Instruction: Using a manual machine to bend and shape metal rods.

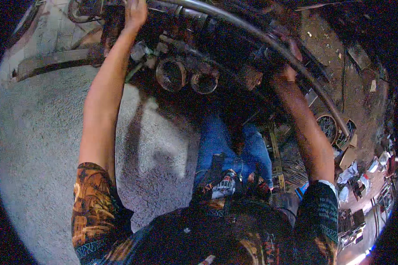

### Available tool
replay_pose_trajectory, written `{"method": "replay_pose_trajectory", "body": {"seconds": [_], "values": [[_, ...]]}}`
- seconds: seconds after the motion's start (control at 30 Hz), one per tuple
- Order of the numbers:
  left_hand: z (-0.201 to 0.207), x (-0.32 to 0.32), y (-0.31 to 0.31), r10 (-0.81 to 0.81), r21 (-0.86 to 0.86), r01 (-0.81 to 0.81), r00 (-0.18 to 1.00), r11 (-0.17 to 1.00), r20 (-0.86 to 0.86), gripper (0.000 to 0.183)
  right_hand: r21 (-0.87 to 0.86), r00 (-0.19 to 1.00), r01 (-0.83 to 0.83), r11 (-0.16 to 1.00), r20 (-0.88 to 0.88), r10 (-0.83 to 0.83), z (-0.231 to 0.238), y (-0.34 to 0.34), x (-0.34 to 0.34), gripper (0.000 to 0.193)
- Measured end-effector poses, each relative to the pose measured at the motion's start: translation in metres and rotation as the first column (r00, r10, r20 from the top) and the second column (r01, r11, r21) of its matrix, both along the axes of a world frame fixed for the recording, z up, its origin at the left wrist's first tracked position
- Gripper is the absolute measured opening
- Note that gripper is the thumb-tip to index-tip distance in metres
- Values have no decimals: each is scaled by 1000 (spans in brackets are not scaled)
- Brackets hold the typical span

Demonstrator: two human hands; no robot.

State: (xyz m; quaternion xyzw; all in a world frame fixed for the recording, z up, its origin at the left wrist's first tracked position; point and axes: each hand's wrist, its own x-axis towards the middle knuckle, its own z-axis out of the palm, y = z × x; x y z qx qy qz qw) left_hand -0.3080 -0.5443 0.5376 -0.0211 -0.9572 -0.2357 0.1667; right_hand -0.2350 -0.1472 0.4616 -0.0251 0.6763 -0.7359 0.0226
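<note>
A long, curved-looking metal pipe point(234, 22) crosses the top of the head view and runs down to the right. My left hand point(136, 14) is at the top edge beside the pipe's upper part; its fingers are cut off or blurred. My right hand point(291, 66) grips the pipe from beneath, with fingers showing beyond it and the palm hidden. Below the pipe is dark, greasy machinery with two round, open metal rings point(170, 74) side by side. A dark metal block point(252, 77) sits left of my right hand.
A long, flat metal bar point(57, 61) juts out at left over the grey, rough floor point(44, 128). On the right, a round container point(327, 126) of small metal pieces stands near the pipe's lower end. Scraps and papers point(349, 172) litter the ground there.
</note>
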Motion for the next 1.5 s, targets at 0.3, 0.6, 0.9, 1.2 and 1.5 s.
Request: {"method": "replay_pose_trajectory", "body": {"seconds": [0.3, 0.6, 0.9, 1.2, 1.5], "values": [[4, -5, 31, -36, -267, -5, 988, 964, -148, 65, 569, 915, 398, 719, -306, -264, -4, 47, 19, 26], [52, 12, 120, 55, -454, -24, 997, 891, 56, 74, 574, 842, 531, 623, -275, -464, 59, 113, 78, 35], [78, 63, 162, 6, -493, 32, 997, 870, 75, 73, 574, 876, 457, 680, -424, -231, 204, 154, 101, 35], [91, 201, 154, 95, -358, -33, 983, 933, 158, 73, 958, 971, 226, 177, -237, 40, 89, 215, 66, 45], [46, 313, 94, 173, -342, -24, 893, 939, 415, 63, 991, 999, -43, 127, 46, -23, 126, 208, 69, 65]]}}
